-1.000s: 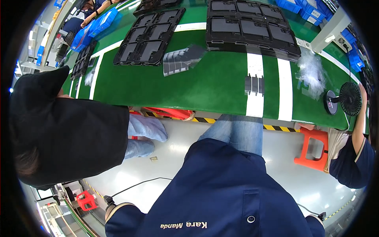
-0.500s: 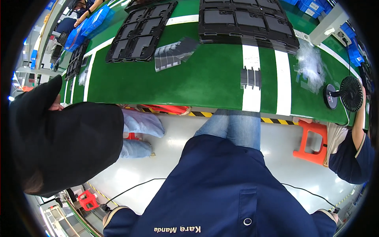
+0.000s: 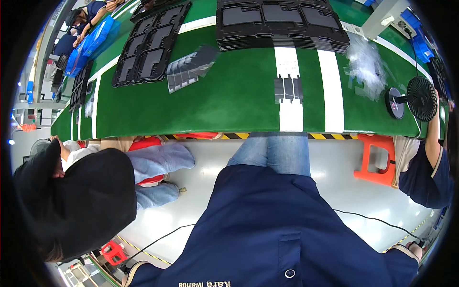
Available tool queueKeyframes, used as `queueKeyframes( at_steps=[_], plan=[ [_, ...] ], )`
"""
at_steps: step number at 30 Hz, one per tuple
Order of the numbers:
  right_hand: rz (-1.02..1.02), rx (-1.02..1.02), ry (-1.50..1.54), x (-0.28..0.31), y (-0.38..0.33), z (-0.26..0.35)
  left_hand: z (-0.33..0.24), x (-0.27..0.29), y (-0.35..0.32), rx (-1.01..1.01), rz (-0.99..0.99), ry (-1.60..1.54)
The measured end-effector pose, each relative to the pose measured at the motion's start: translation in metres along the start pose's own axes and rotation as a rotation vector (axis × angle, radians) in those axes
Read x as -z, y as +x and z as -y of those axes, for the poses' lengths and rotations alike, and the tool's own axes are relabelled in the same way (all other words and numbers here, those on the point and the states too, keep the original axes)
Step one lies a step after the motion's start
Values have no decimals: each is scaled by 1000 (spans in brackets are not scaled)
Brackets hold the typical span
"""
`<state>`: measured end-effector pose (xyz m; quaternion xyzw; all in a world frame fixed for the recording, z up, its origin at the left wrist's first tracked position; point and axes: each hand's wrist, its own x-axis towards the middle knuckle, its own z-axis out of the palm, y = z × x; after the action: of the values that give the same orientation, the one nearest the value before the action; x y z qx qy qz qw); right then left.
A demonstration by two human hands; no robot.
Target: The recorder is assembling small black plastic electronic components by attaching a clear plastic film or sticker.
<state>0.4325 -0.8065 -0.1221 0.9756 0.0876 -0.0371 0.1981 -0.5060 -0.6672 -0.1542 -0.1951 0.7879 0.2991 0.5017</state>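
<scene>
Neither of my hands is in the picture. Only my dark blue sleeves show low at both sides, the left sleeve (image 3: 147, 273) and the right sleeve (image 3: 399, 260), with a little bare arm past each cuff. On the green table (image 3: 229, 105) before me, several dark flat strips (image 3: 288, 89) lie side by side across a white stripe. Farther left rests a fanned group of grey, glossy strips (image 3: 184, 75). Behind them stand a stack of black pocketed trays (image 3: 282, 42) and, to its left, more black trays (image 3: 138, 80). No hand of mine touches any of these.
Crumpled clear plastic film (image 3: 367, 67) and a small black fan (image 3: 422, 98) are at the right. A person in black (image 3: 91, 196) sits close on my left; another person (image 3: 423, 179) is at the right beside a red stool (image 3: 375, 162). Blue bins (image 3: 95, 40) stand far left.
My view has shifted, so the trays and strips appear farther left and slightly higher. The person in black appears lower. The things on the table keep their arrangement.
</scene>
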Motion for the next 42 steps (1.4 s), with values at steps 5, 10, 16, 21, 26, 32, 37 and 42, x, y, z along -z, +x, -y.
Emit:
queueKeyframes(
  at_steps=[5,10,16,21,26,32,37,42],
  plan=[
    [9,59,-69,-25,-21,12,-7,4,5,6,17,10],
    [26,139,-137,-51,-37,27,-10,18,7,9,18,4],
    [76,202,-210,-23,-94,84,-31,39,15,-5,22,41],
    [93,297,-290,-73,-99,59,-37,55,6,12,12,29],
    [98,334,-323,-99,-132,112,-66,27,29,2,64,46],
    [494,-99,226,-78,-198,276,-143,-195,34,-1041,307,1227],
    [236,-78,424,-106,-133,287,-228,-469,-202,-1452,143,1733],
    [100,73,545,-67,-88,313,-215,-549,-343,-2185,701,1811]
  ],
)
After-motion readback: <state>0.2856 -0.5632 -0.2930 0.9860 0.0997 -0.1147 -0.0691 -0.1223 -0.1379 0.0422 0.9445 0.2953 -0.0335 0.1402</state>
